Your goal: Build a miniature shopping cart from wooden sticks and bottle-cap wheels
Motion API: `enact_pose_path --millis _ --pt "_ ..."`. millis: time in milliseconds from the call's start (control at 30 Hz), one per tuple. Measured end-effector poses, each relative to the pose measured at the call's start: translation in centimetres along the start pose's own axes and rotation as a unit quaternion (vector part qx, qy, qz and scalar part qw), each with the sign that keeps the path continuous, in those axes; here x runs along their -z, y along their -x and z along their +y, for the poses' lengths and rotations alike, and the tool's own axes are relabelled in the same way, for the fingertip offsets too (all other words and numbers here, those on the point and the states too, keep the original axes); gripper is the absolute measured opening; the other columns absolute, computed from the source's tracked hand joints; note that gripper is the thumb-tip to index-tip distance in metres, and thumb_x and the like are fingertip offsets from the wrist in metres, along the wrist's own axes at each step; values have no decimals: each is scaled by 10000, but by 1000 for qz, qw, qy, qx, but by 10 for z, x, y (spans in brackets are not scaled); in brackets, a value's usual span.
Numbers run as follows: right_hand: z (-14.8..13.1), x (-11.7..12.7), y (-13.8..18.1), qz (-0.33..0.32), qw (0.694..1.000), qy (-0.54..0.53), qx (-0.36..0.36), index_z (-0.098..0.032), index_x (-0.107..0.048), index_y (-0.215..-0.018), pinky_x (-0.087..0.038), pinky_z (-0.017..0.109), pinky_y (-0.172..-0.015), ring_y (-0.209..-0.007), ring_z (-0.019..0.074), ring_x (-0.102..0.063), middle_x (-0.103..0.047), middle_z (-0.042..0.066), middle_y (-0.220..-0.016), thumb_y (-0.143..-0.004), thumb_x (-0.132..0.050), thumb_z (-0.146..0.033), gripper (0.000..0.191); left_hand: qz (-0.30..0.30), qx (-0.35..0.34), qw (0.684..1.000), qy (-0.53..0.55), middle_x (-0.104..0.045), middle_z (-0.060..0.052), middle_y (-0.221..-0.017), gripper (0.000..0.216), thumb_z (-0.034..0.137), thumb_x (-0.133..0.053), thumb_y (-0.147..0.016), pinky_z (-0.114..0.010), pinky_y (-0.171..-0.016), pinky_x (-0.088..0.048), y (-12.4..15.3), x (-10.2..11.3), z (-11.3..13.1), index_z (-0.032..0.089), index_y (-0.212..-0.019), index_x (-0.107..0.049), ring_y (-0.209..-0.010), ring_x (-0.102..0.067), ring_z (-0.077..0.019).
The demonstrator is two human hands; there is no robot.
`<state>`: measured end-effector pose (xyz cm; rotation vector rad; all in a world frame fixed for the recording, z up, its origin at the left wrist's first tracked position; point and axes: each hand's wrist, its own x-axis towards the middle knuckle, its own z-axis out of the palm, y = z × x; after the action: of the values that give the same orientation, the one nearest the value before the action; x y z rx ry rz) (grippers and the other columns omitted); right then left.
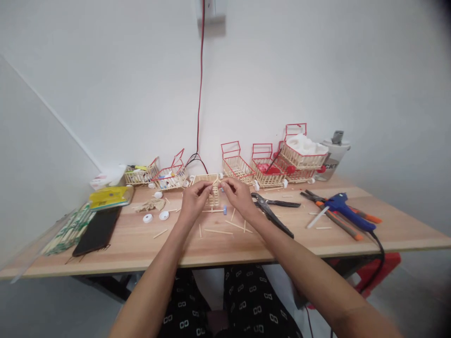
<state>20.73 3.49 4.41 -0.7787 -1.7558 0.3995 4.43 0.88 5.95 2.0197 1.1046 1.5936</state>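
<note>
My left hand (195, 198) and my right hand (239, 195) meet at the middle of the wooden table, thumbs and fingertips pinched together. A short, pale wooden stick (216, 181) shows between the fingertips; my fingers partly cover it. Just behind and below them stands a small stick-built frame (212, 203), like part of a miniature shopping cart, with slatted bars. By its lower right corner is a small blue piece (225, 210). Loose wooden sticks (218, 231) lie scattered in front of my hands.
Miniature carts with red handles (230, 143) line the wall. Black pliers (273, 213), a blue glue gun (347, 211) with a cord and orange-handled pliers (343, 225) lie right. White wheels (164, 215), a black phone-like slab (97, 230) and a yellow packet (111, 197) lie left.
</note>
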Motion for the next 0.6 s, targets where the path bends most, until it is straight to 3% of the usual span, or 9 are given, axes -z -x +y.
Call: enact_pose_path --millis 267,600 --pt "3 -9 2 0 1000 2 9 -192 -648 -821 -370 249 -615 -654 135 -524 -610 4 -722 -928 -472 -288 227 20 -52 996 -65 -690 -25 -778 200 258 -530 -898 -244 -654 -452 8 3 -9 174 -917 -710 -699 -611 -142" --pt "-1 -8 9 2 999 44 23 -192 -645 -815 -382 251 -633 -661 143 -532 -614 15 -715 -935 -470 -306 241 37 -57 994 -83 -709 -40 -847 203 266 -530 -912 -246 -705 -470 17 -5 -16 179 -996 -693 -748 -631 -145"
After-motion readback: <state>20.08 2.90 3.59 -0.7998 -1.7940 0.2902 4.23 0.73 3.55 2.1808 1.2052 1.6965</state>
